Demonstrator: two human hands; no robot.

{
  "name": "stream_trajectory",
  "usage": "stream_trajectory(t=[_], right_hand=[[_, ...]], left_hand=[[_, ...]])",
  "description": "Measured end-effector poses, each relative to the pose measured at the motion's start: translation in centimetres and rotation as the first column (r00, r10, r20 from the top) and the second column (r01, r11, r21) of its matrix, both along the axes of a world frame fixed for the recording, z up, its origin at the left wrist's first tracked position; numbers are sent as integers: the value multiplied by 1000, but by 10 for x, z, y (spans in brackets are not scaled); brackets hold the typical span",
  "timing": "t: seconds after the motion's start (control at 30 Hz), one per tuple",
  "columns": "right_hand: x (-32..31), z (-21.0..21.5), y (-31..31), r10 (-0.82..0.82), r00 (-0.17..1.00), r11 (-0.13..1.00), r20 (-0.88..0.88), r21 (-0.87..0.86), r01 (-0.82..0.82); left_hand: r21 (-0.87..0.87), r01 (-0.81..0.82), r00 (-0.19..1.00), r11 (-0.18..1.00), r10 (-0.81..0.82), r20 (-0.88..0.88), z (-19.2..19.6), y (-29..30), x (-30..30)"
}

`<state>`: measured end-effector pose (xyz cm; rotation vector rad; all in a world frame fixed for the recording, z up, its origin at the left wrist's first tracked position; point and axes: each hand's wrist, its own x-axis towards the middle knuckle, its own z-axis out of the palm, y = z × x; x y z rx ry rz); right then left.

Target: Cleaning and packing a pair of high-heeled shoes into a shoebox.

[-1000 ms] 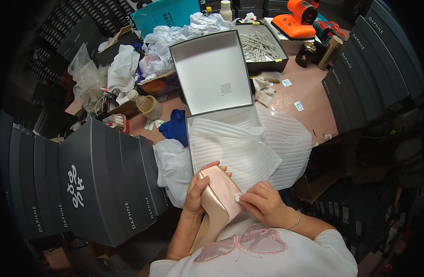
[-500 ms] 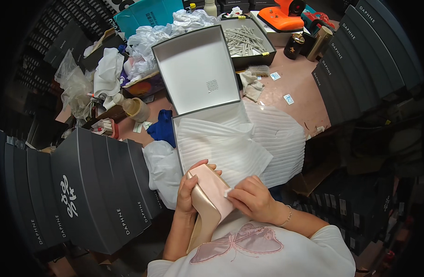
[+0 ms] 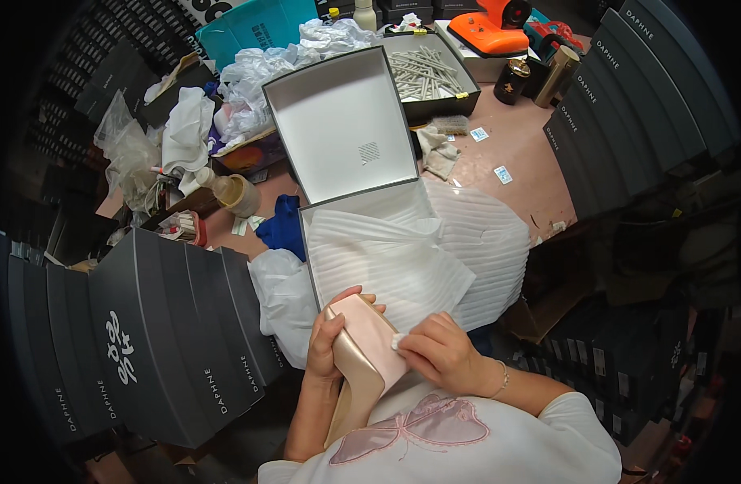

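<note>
In front of my chest is a pale gold high-heeled shoe (image 3: pixel 345 348) with its pink sole (image 3: pixel 369 332) turned up toward me. My left hand (image 3: pixel 325 343) is closed round its far left part, thumb along the gold edge and fingertips showing over the far end. A small white wad (image 3: pixel 398 341), perhaps cloth or sponge, is pinched in my right hand (image 3: pixel 439 348) at the sole's right edge. Just beyond the hands, an open shoe box (image 3: pixel 309 266) holds white ribbed wrapping sheet (image 3: pixel 378 250), which spills over its right side.
The raised box lid (image 3: pixel 338 121) leans back. Stacked dark boxes stand at left (image 3: pixel 177 323) and right (image 3: pixel 629 105). Behind are a tray of grey-white sticks (image 3: pixel 423 71), an orange device (image 3: pixel 487 36), crumpled paper (image 3: pixel 261 77), a blue cloth (image 3: pixel 282 226) and a bottle (image 3: pixel 217 185).
Both hands and the shoe sit slightly lower in view. My right hand has shifted a little with the white wad along the sole's right edge. Both grips are the same.
</note>
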<state>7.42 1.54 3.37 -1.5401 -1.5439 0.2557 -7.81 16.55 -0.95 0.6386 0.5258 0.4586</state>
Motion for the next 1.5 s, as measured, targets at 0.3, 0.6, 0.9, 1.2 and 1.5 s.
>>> stream_trajectory(t=[0.3, 0.6, 0.9, 1.2, 1.5], right_hand=[[5, 1, 26, 46, 999, 999, 23, 13, -46], [17, 12, 45, 109, 992, 994, 58, -20, -108], [20, 18, 39, 124, 985, 992, 117, -26, -122], [13, 20, 33, 91, 990, 996, 108, 9, -92], [12, 26, 27, 101, 989, 994, 108, -45, -97]], left_hand=[[37, 30, 1000, 999, -30, -10, 7, -4, 2], [97, 83, 996, 992, -86, 30, 21, 2, 3], [193, 119, 990, 974, -132, 56, 25, 5, 5], [223, 72, 997, 972, -76, 11, 27, 0, 8], [257, 87, 996, 963, -86, -12, 31, 0, 9]])
